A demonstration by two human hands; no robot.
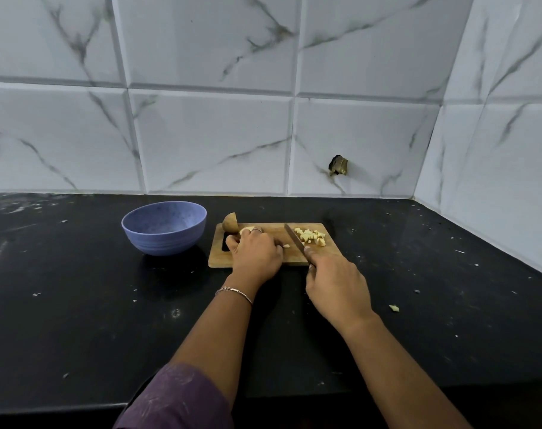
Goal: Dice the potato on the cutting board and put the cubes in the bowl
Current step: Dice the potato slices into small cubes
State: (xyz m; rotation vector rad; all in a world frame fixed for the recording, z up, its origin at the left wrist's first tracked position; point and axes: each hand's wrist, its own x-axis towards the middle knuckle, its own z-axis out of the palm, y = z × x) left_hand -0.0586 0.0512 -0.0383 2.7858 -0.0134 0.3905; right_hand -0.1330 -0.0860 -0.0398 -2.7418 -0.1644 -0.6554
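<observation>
Potato cubes (pixel 310 236) pale yellow, piled on wooden cutting board (pixel 273 232)

One wooden cutting board (pixel 273 230); on it one knife (pixel 294 239), one potato half (pixel 230 222), one cut potato piece (pixel 246 229), one heap of cubes (pixel 310 236), uncounted. Left of it, one blue bowl (pixel 164 227). Right of it, one stray scrap (pixel 394 308).
</observation>
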